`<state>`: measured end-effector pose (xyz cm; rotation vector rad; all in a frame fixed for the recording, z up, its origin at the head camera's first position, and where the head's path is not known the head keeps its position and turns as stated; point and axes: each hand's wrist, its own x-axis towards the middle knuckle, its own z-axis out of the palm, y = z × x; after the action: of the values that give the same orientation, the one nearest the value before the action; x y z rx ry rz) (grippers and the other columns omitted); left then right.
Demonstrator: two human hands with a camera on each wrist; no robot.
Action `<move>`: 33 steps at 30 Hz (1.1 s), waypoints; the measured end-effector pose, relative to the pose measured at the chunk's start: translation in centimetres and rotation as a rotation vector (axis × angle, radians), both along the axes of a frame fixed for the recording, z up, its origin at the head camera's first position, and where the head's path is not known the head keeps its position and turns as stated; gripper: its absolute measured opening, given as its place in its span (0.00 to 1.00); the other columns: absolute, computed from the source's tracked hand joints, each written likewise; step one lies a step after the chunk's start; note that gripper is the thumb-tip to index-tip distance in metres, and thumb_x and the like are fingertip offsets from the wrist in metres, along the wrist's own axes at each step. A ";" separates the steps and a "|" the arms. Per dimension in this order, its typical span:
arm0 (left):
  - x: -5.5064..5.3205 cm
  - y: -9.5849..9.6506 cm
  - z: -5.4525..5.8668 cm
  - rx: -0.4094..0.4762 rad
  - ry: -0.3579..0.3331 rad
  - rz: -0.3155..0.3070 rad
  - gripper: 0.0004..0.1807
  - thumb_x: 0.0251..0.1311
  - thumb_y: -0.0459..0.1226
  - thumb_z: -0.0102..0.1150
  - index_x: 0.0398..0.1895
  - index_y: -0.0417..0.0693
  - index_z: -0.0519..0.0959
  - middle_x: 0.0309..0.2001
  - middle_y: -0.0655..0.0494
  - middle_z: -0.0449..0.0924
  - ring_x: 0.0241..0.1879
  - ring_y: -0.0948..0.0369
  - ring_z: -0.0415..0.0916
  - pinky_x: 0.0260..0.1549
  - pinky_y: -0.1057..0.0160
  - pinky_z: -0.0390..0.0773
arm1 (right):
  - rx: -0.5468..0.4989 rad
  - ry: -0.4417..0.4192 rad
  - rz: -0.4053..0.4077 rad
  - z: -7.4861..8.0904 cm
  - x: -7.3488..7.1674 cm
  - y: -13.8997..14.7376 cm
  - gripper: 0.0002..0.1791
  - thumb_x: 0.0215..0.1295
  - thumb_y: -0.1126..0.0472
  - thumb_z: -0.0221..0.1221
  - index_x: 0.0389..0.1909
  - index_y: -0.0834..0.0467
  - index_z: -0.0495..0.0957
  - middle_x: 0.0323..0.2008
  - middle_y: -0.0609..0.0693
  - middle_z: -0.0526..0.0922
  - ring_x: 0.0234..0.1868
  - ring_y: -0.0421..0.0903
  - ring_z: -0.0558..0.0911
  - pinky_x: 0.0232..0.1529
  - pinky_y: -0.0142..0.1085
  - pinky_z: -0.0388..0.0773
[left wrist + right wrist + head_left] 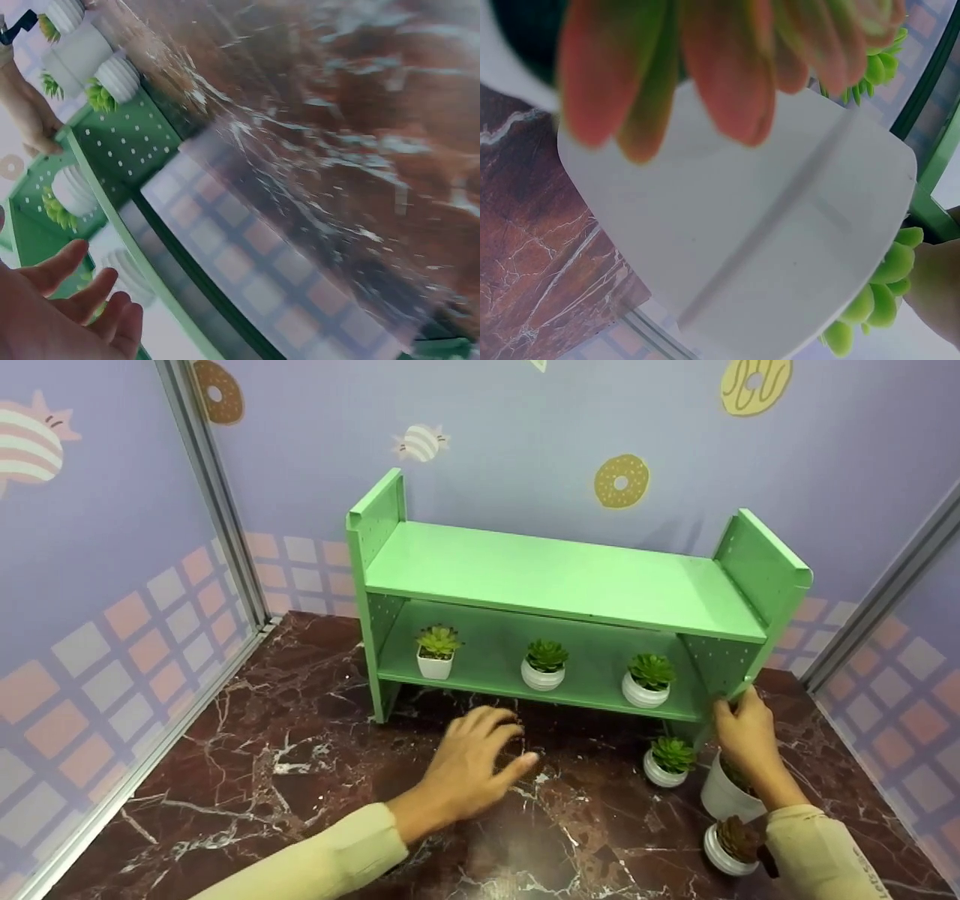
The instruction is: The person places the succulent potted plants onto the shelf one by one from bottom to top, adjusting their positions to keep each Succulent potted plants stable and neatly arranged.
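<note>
A green two-tier shelf stands against the back wall, slightly skewed. My right hand grips the front edge of its right side panel, low down; the left wrist view also shows that hand on the panel edge. My left hand hovers in front of the lower tier, fingers spread and loosely bent, holding nothing. On the lower tier sit a square-potted succulent, a middle round-potted succulent and a right round-potted succulent.
Near the right forearm stand a small green succulent, a larger white pot and a reddish succulent. They rest on the dark red marbled table. Patterned wall panels enclose the back and sides.
</note>
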<state>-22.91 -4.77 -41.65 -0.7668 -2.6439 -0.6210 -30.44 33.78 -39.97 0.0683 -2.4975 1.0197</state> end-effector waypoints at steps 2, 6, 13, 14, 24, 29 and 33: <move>0.1 -1.0 -0.3 -0.009 0.017 0.038 0.36 0.71 0.63 0.35 0.60 0.45 0.75 0.68 0.49 0.64 0.68 0.51 0.56 0.65 0.46 0.53 | 0.001 -0.005 -0.005 0.0 0.0 0.0 0.20 0.72 0.64 0.44 0.55 0.76 0.64 0.46 0.76 0.74 0.43 0.66 0.76 0.40 0.57 0.71; 0.1 -3.0 -0.7 -0.069 0.016 0.112 0.39 0.69 0.65 0.33 0.61 0.45 0.75 0.67 0.47 0.64 0.67 0.49 0.57 0.65 0.45 0.54 | 0.001 -0.020 -0.016 0.0 0.1 0.0 0.20 0.73 0.63 0.43 0.55 0.76 0.65 0.45 0.76 0.75 0.41 0.66 0.77 0.37 0.55 0.72; 0.1 -5.7 -0.9 -0.202 -0.024 0.255 0.44 0.66 0.69 0.30 0.67 0.47 0.70 0.68 0.43 0.63 0.68 0.46 0.56 0.64 0.41 0.51 | 0.012 -0.011 -0.022 0.0 0.1 -0.1 0.19 0.73 0.63 0.43 0.54 0.76 0.65 0.43 0.75 0.75 0.39 0.64 0.76 0.36 0.54 0.70; 0.1 -6.0 -0.9 -0.221 -0.029 0.279 0.45 0.65 0.70 0.29 0.68 0.48 0.69 0.68 0.43 0.63 0.68 0.46 0.56 0.64 0.40 0.52 | 0.011 -0.009 -0.023 0.0 0.1 -0.1 0.19 0.73 0.63 0.44 0.54 0.76 0.65 0.43 0.75 0.75 0.39 0.64 0.76 0.36 0.55 0.70; -0.1 -9.3 -0.8 -0.263 -0.066 0.411 0.47 0.63 0.72 0.30 0.74 0.50 0.63 0.71 0.39 0.58 0.70 0.42 0.51 0.64 0.35 0.46 | 0.008 0.007 -0.015 0.0 0.1 -0.1 0.18 0.72 0.64 0.44 0.52 0.76 0.66 0.42 0.75 0.75 0.40 0.66 0.76 0.37 0.56 0.70; 0.0 -10.8 -0.5 -0.255 -0.077 0.437 0.48 0.62 0.73 0.29 0.76 0.52 0.59 0.73 0.39 0.54 0.72 0.41 0.45 0.65 0.36 0.40 | -0.002 0.005 -0.002 0.0 0.1 0.0 0.19 0.73 0.63 0.43 0.53 0.76 0.65 0.44 0.76 0.75 0.41 0.67 0.76 0.38 0.57 0.70; 0.0 -11.8 -0.2 -0.243 -0.099 0.455 0.49 0.63 0.72 0.29 0.77 0.51 0.57 0.73 0.38 0.51 0.72 0.40 0.43 0.66 0.37 0.37 | -0.005 -0.005 -0.005 0.0 0.1 -0.1 0.20 0.73 0.63 0.43 0.54 0.76 0.65 0.45 0.77 0.75 0.41 0.67 0.77 0.38 0.57 0.71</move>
<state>-22.96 -16.57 -41.83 -0.1729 -2.8773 -0.2210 -30.38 33.69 -39.94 0.0575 -2.4985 1.0257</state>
